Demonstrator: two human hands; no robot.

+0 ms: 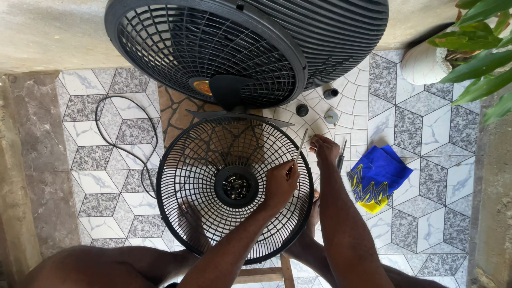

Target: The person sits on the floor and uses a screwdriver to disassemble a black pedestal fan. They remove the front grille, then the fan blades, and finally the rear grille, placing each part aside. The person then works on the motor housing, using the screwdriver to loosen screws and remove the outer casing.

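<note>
On the patterned tile floor [426, 128] with grey and white marble shapes, a big black fan housing [256, 42] leans against the rough wall [48, 26] at the top. Below it lies the round black fan grille [197, 186], flat on the floor between the person's knees, with the motor hub [236, 186] in its middle. A black cable [120, 125] curls at the left, and a blue and yellow cloth [377, 176] lies at the right, near a potted green plant [474, 53].

The left hand [280, 184] is closed around a thin screwdriver [301, 145], whose shaft points up over the grille rim. The right hand [325, 149] pinches with closed fingertips at the rim, just beside the tool tip; what it holds is too small to tell.

I judge that the tip could slip from the rim, because the plastic ribs are thin. Small caps [330, 104] lying loose on the tiles could roll away if a hand knocks them.
</note>
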